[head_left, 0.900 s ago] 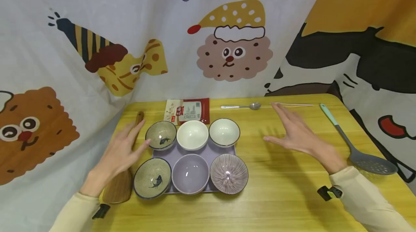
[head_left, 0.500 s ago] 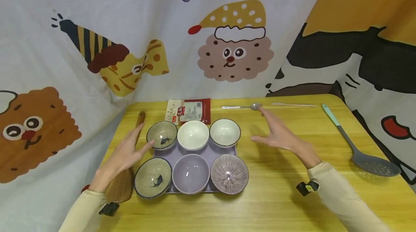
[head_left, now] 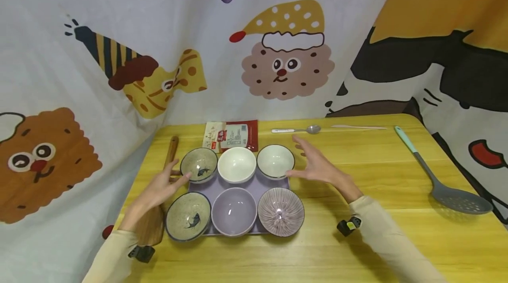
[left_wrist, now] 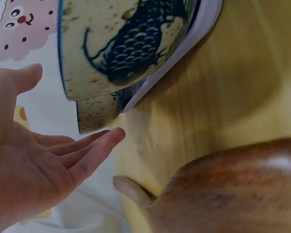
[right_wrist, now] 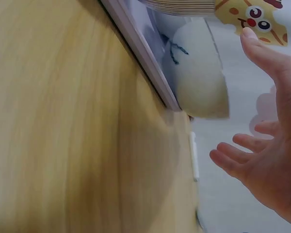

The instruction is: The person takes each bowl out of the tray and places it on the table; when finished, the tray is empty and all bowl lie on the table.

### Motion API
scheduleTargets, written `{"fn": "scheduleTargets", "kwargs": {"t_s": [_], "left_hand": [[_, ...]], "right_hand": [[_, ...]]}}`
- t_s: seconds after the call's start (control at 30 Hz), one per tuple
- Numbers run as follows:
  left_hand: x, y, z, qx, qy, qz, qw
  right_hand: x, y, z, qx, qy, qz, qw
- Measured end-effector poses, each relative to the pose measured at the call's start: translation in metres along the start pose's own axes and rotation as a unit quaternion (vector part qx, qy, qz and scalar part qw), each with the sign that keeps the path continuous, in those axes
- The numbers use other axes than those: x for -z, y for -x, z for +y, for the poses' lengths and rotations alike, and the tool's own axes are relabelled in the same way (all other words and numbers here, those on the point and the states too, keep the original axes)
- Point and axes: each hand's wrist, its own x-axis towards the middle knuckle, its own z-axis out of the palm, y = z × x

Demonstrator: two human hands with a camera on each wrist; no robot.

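A lilac tray (head_left: 206,191) bears two rows of bowls. In the head view my left hand (head_left: 158,189) is at the left of the back speckled bowl (head_left: 199,165), its thumb near the rim; contact cannot be told. The left wrist view has that hand (left_wrist: 43,155) with fingers spread, beside fish-painted bowls. My right hand (head_left: 317,166) is at the right of the dark-rimmed white bowl (head_left: 275,161), thumb close to its rim. Its fingers stand apart from the bowl in the right wrist view. In front are a speckled bowl (head_left: 188,216), a lilac bowl (head_left: 234,211) and a striped bowl (head_left: 281,211).
A plain white bowl (head_left: 237,165) is in the back row's middle. Behind lie a food packet (head_left: 231,136), a spoon (head_left: 295,130) and a thin pale stick (head_left: 359,127). A wooden spatula (head_left: 151,225) lies left, a slotted turner (head_left: 452,197) right.
My right hand has travelled left, from over the bare wood to beside the dark-rimmed white bowl. The left hand has shifted slightly right. The bowls and tray stay in place.
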Motion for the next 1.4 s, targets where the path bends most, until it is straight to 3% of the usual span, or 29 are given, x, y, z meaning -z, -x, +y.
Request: {"fn": "scheduleTargets", "kwargs": {"t_s": [0.23,0.63,1.13,1.4], "left_hand": [[-0.005,-0.006,-0.010,-0.007,0.053,-0.029,0.9981],[-0.007,-0.009,-0.019,-0.042,0.106,-0.048,0.9924],[-0.007,-0.014,-0.020,-0.038,0.130,-0.056,0.9892],[-0.008,-0.014,-0.020,-0.040,0.127,-0.055,0.9896]], "right_hand": [[-0.015,-0.008,-0.001,-0.031,0.002,-0.028,0.999],[-0.028,-0.014,-0.002,-0.022,-0.014,-0.032,0.999],[-0.033,-0.012,0.010,-0.010,-0.021,0.022,0.999],[-0.024,-0.011,0.007,-0.016,-0.005,0.063,0.998]]}}
